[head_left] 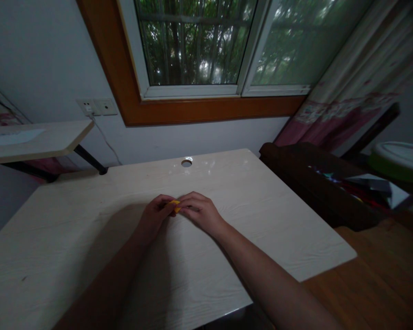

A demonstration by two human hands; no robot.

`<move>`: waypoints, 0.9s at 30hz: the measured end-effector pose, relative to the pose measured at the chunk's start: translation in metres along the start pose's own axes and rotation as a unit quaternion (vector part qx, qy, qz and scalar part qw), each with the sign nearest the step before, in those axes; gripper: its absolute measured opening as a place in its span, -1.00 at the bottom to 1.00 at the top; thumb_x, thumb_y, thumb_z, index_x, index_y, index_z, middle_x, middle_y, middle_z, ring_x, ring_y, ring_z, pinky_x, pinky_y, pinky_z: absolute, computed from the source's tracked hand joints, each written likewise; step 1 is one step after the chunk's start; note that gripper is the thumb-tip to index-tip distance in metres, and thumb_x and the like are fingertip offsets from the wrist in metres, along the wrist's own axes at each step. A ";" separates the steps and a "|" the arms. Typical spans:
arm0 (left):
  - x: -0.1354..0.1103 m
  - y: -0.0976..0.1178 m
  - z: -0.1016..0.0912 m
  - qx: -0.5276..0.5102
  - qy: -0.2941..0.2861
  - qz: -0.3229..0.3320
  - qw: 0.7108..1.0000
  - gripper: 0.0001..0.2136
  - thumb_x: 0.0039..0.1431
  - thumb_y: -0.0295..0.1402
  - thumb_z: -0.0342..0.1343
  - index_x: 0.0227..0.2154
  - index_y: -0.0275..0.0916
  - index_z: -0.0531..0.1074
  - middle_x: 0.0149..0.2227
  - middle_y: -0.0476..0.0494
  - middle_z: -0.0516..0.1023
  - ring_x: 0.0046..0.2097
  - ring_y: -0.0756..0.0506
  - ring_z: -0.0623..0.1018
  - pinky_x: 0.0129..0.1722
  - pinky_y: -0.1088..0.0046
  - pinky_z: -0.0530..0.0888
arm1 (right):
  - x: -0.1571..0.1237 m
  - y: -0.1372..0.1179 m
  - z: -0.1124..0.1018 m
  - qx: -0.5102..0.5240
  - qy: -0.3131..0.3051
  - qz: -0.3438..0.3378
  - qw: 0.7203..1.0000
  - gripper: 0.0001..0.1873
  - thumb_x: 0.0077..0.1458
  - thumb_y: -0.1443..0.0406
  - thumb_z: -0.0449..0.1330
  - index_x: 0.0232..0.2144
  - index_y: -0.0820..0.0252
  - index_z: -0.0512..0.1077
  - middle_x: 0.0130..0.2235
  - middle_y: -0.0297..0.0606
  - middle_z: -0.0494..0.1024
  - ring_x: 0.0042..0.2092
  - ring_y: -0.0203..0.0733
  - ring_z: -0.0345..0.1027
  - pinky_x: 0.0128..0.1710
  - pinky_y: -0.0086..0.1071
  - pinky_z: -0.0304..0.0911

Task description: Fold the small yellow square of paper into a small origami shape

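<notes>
Between my two hands, over the middle of the pale wood-grain table (pixel 261 197), is a small yellow-orange piece (pixel 176 209). Its kind cannot be made out, since my fingers cover most of it. My left hand (pixel 155 214) pinches it from the left with thumb and fingers. From the right, the fingertips of my right hand (pixel 201 210) close on the same piece. The fingertips of both hands nearly meet around it. Whether the piece touches the tabletop is hidden.
A raised shelf (pixel 55 140) on black legs stands at the table's back left. Near the back edge is a round cable hole (pixel 186 163). A white cord (pixel 106 142) hangs from the wall socket (pixel 87 107). Dark furniture (pixel 306 183) with clutter stands to the right.
</notes>
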State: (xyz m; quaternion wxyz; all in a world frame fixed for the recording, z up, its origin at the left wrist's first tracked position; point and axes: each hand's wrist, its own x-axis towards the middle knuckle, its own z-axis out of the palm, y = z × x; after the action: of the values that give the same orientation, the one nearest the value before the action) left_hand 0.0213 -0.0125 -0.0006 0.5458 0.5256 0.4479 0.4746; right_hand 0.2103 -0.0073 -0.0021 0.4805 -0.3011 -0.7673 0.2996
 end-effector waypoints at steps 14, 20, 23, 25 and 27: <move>-0.008 -0.005 0.003 0.075 0.005 0.132 0.988 -0.80 0.20 -0.29 0.13 -0.15 -0.23 0.40 -0.30 -0.08 0.56 -0.31 -0.03 0.58 -0.25 0.43 0.50 | 0.002 -0.003 -0.001 0.005 0.032 0.051 0.998 -0.91 0.17 0.29 0.22 -0.31 0.09 0.54 -0.26 -0.24 0.53 -0.19 -0.22 0.42 -0.13 -0.33 0.33; -0.011 -0.004 0.003 0.144 0.003 0.131 0.981 -0.83 0.21 -0.28 0.11 -0.19 -0.22 0.44 -0.34 -0.09 0.58 -0.30 -0.03 0.59 -0.27 0.47 0.50 | 0.001 -0.004 0.002 0.051 0.043 0.079 0.995 -0.94 0.12 0.27 0.26 -0.36 0.13 0.52 -0.26 -0.25 0.52 -0.20 -0.23 0.42 -0.16 -0.34 0.34; -0.010 -0.004 0.003 0.143 -0.004 0.125 0.982 -0.82 0.21 -0.27 0.11 -0.19 -0.22 0.45 -0.33 -0.09 0.58 -0.31 -0.04 0.59 -0.27 0.46 0.51 | 0.001 -0.002 0.002 0.065 0.036 0.092 0.993 -0.94 0.10 0.27 0.28 -0.36 0.13 0.52 -0.27 -0.27 0.52 -0.21 -0.24 0.42 -0.19 -0.34 0.33; -0.010 -0.003 0.003 0.139 -0.008 0.124 0.982 -0.82 0.21 -0.26 0.10 -0.20 -0.22 0.46 -0.33 -0.10 0.58 -0.30 -0.04 0.58 -0.27 0.45 0.51 | 0.001 -0.001 0.002 0.066 0.035 0.097 0.992 -0.94 0.09 0.26 0.29 -0.37 0.12 0.52 -0.29 -0.27 0.52 -0.22 -0.23 0.41 -0.20 -0.34 0.33; -0.010 -0.001 0.003 0.141 -0.011 0.124 0.982 -0.81 0.21 -0.24 0.10 -0.21 -0.22 0.46 -0.34 -0.10 0.58 -0.30 -0.05 0.58 -0.26 0.45 0.50 | 0.001 0.000 0.002 0.065 0.035 0.100 0.992 -0.93 0.07 0.25 0.30 -0.38 0.12 0.53 -0.29 -0.27 0.52 -0.23 -0.23 0.42 -0.22 -0.35 0.33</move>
State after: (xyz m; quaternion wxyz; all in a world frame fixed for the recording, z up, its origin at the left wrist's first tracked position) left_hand 0.0233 -0.0234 -0.0019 0.4080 0.6541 0.4355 0.4648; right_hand 0.2081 -0.0069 -0.0022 0.4933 -0.3549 -0.6949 0.3845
